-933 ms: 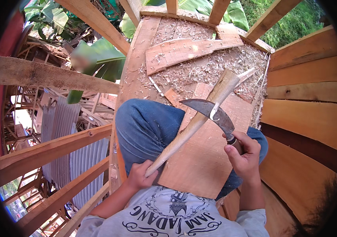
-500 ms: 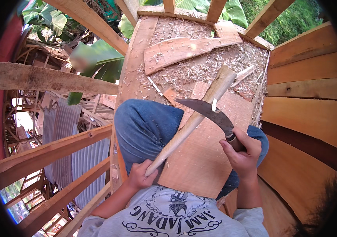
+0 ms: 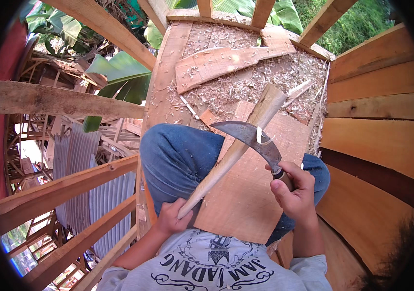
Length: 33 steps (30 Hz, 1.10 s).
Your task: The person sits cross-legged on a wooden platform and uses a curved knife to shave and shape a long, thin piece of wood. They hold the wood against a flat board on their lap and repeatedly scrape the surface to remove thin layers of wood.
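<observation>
My left hand (image 3: pixel 173 216) is closed round the narrow lower end of a pale wooden stick (image 3: pixel 214 180), which slants up and away to the right and widens at its far end. My right hand (image 3: pixel 294 190) grips the dark handle of a sickle (image 3: pixel 250 136). Its curved blade lies across the stick, point toward the left, and a pale curl of shaving (image 3: pixel 260 135) hangs at the blade. Under both, a flat wooden board (image 3: pixel 246 203) rests over my lap between my jeans-clad knees.
A rough plank (image 3: pixel 221 65) lies ahead on a floor strewn with wood shavings (image 3: pixel 207 99). Wooden rails (image 3: pixel 66 186) run along the left, with corrugated sheets (image 3: pixel 112 208) below them. A plank wall (image 3: pixel 376 136) stands close on the right.
The sickle has shifted slightly left and toward me along the stick, and the shaving at its blade has grown longer. My left hand has hardly moved.
</observation>
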Motion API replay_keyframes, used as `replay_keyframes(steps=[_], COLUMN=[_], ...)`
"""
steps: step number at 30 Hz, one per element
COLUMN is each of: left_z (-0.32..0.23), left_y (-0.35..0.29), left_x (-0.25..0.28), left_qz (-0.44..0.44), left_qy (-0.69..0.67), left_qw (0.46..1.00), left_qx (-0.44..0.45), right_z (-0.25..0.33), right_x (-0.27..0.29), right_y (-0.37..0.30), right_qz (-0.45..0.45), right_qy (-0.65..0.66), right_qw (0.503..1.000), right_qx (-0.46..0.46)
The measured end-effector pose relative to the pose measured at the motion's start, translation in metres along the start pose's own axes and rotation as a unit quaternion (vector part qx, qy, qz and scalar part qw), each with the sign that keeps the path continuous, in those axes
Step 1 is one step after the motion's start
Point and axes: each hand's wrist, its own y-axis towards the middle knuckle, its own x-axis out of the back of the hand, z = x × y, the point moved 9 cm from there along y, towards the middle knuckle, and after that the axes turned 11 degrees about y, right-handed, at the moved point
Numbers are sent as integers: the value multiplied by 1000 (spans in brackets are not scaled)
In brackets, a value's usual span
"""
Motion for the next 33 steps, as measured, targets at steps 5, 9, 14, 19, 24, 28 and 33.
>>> replay_keyframes(steps=[5,9,14,19,24,28,33], left_z=[0,0,-1,-3,-2,1,-2], left_y=[2,3,3,4,2,1,4], left_x=[-1,-1,0,0,0,-2,0], left_qz=[-2,-5,-6,-13,-12,-9,-16], left_qy=[-7,-2,-1,5,5,-1,-7], left_qw=[1000,1000,1000,1000,1000,1000,1000], left_qx=[2,0,-2,-5,-7,-4,-9], right_z=[17,27,20,4,12,16,9], right_x=[8,2,-27,12,3,0,-32], right_y=[4,0,3,5,3,5,0], right_qz=[9,-40,104,-14,4,32,97], right_qy=[-92,-160,-124,-46,-28,-78,-84], right_qw=[994,976,985,999,999,996,991], right_qx=[51,143,53,-15,24,9,27])
